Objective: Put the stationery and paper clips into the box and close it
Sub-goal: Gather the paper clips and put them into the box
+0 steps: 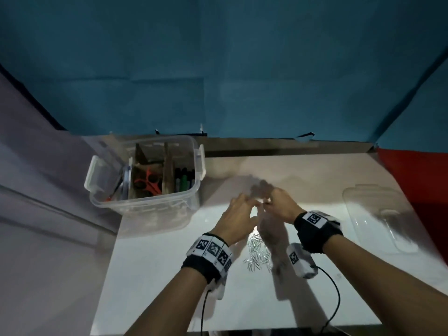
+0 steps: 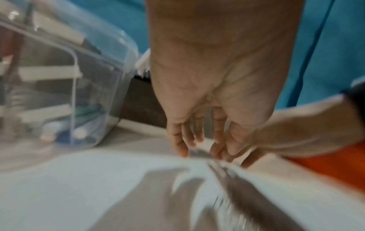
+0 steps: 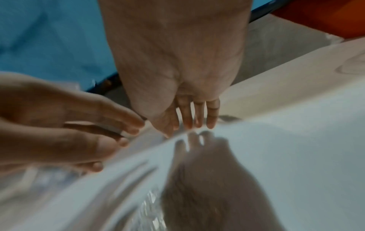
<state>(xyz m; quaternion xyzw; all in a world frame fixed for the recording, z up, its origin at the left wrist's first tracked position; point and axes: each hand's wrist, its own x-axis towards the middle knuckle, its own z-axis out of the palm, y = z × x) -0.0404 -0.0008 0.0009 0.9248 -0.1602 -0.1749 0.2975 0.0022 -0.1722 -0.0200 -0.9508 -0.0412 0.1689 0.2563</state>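
A pile of silver paper clips [image 1: 255, 253] lies on a white paper sheet [image 1: 169, 275] in front of me. Both hands meet at the sheet's far edge, which curves up off the table. My left hand [image 1: 244, 206] pinches that edge between thumb and fingers [image 3: 130, 123]. My right hand [image 1: 270, 202] holds it just beside, its fingertips [image 3: 197, 123] on the paper. The open clear box [image 1: 145, 209] stands to the left and holds orange scissors [image 1: 148, 183] and markers [image 1: 184, 180]. The wrist views are blurred; the clips [image 3: 152, 207] show low on the sheet.
The clear lid [image 1: 378, 219] lies flat on the table at the right. A blue backdrop [image 1: 242, 69] stands behind the table and a red surface [image 1: 417, 173] lies at the far right. A grey wall [image 1: 36, 190] runs along the left, close to the box.
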